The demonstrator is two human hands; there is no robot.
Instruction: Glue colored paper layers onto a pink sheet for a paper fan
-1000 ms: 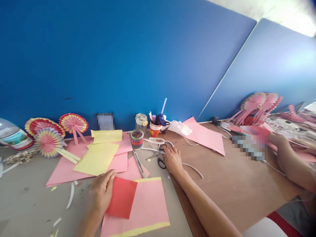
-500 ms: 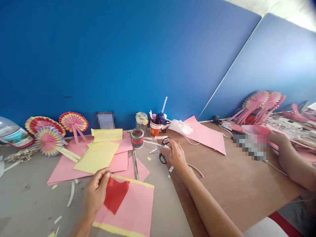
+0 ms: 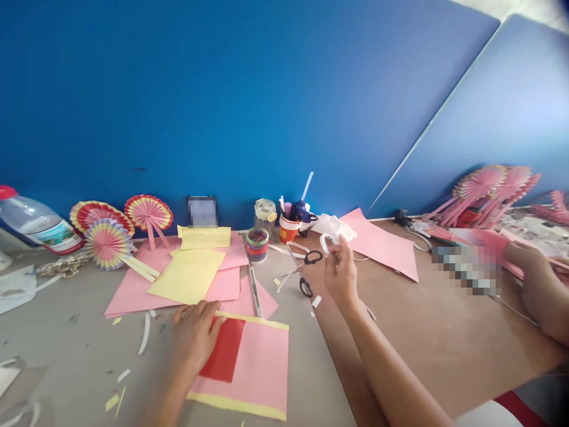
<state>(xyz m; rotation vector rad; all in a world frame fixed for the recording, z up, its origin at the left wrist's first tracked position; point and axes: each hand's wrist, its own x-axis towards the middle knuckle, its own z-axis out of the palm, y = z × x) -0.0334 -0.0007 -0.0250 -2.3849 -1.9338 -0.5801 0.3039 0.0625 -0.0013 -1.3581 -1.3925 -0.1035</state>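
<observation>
My left hand [image 3: 195, 335] rests with its fingers apart on a red paper piece [image 3: 226, 351], which lies on a pink sheet [image 3: 264, 362] with yellow strips along its edges. My right hand [image 3: 341, 273] is raised over the brown board, its fingers closed on a curled white strip [image 3: 328, 242]. Black-handled scissors [image 3: 312, 257] lie open just left of that hand, untouched. Beyond my left hand are a yellow sheet [image 3: 189, 274] and a box cutter [image 3: 255, 292] on pink paper.
Folded paper fans [image 3: 106, 243] and a bottle [image 3: 48, 228] stand at the left. A red cup of tools [image 3: 288, 229] and a jar [image 3: 257, 244] are near the blue wall. Another person's hand [image 3: 533, 279] holds pink paper at the right.
My right hand has left the scissors and lifted, now with a white strip. My left hand has gone from pinching the red piece to lying on it, and the piece is flat. The view has shifted left.
</observation>
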